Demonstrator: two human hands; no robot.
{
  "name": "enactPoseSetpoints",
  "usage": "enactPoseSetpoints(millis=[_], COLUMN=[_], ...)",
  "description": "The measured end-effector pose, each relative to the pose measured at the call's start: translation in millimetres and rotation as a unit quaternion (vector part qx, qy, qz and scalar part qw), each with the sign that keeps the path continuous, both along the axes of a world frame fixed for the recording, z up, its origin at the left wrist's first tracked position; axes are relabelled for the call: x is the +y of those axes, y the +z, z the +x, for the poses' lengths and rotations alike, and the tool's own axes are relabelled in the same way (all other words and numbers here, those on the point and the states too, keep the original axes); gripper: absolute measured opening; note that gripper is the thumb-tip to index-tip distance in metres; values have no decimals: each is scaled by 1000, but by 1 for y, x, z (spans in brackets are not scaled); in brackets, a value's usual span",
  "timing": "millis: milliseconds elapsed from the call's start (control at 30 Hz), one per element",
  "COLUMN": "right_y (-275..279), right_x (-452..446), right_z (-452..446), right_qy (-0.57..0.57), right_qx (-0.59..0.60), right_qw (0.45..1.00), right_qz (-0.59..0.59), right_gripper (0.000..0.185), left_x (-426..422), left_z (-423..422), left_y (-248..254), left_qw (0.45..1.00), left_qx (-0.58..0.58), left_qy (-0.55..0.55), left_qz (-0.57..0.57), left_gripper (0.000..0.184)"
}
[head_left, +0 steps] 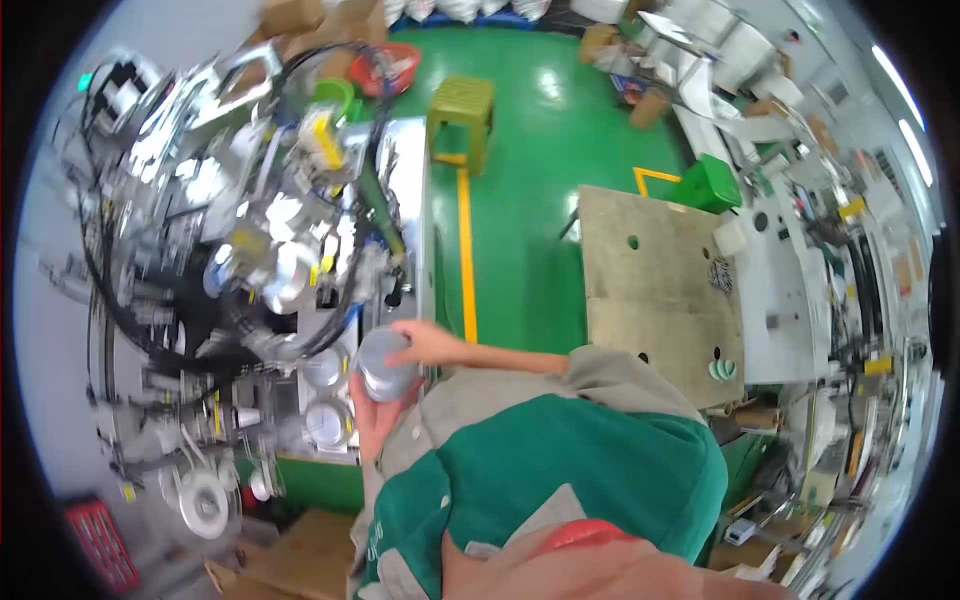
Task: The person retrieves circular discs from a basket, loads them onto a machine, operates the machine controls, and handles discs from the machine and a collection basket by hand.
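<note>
Grey can [386,372] sits between both hands. The right hand's [432,343] fingers are a bit spread, over its top and rim. The left hand [377,412] cups its low side; some of those fingertips are hidden, so I cannot tell if they press together. The can is by the bench [410,165] edge, and blur hides if the two touch. It is in hand, not let go. What is done to it and what is left, I cannot tell. From the can, one tin [325,369] is just beside it at 9 o'clock, another tin [328,424] near 8. A big machine [285,270] is at 10, a green stool [464,97] near 12, a wood table [660,270] near 2.
</note>
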State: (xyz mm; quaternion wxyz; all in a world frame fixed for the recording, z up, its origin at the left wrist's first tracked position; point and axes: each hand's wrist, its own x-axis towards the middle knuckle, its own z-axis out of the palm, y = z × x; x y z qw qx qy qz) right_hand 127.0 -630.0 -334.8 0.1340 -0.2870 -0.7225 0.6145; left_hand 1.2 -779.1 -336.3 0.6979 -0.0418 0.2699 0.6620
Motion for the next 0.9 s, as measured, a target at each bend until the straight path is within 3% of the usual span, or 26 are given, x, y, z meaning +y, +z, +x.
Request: enactPoseSetpoints(millis=[33,67,100,133,167,233,267,333,500,533,567,600,633,667,700,733,800,900], right_y=[6,-5,-28,-28,9,18,16,26,38,29,16,-22,-23,-22,-21,-25,-18,-14], right_x=[5,2,9,14,14,12,12,1,-12,-12,-16,-12,-16,-19,-22,-23,-24,-26], right_z=[2,4,3,7,8,10,4,-4,-5,-5,-9,-3,-7,-10,-9,-12,-9,-5], right_qy=[14,-52,-74,-91,-101,-117,-125,-146,-72,-60,-85,-89,-72,-54,-26,-1,-32,-67], right_qx=[-31,31,0,101,95,104,136,161,90,71,144,132,159,186,202,190,129,159], right_qw=[998,996,993,987,974,950,933,918,958,971,949,939,942,942,953,970,984,964], right_qz=[53,59,89,-90,-180,-270,-309,-331,-264,-219,-268,-304,-288,-273,-224,-154,-119,-202], right_gripper=[38,36,34,35,30,31,32,33,36,31,32,29,34,40,37,38,38,46], left_x=[-3,0,3,-3,5,-6,2,3,-7,-15,-14,-16,-17,-26,-36,-25,-16,-9], left_z=[-3,0,-8,-3,-5,-2,-16,-18,-8,-9,-12,-19,-16,13,44,-35,-40,-38], left_y=[1,12,5,-3,39,40,31,37,38,41,39,31,39,51,64,-17,-36,-28], left_qw=[1000,997,998,983,994,971,992,988,988,989,993,996,995,959,847,993,986,978], left_qx=[1,77,-22,181,38,196,60,105,95,83,65,-30,-16,251,499,61,136,173], left_qy=[7,22,32,39,83,124,111,114,117,117,95,86,94,124,179,66,31,30], left_qz=[21,-22,-44,-9,-57,64,-20,-12,-38,-30,-13,22,1,47,25,-76,-93,-114], left_gripper=[66,62,53,49,46,49,51,50,56,59,63,67,67,61,57,58,61,66])
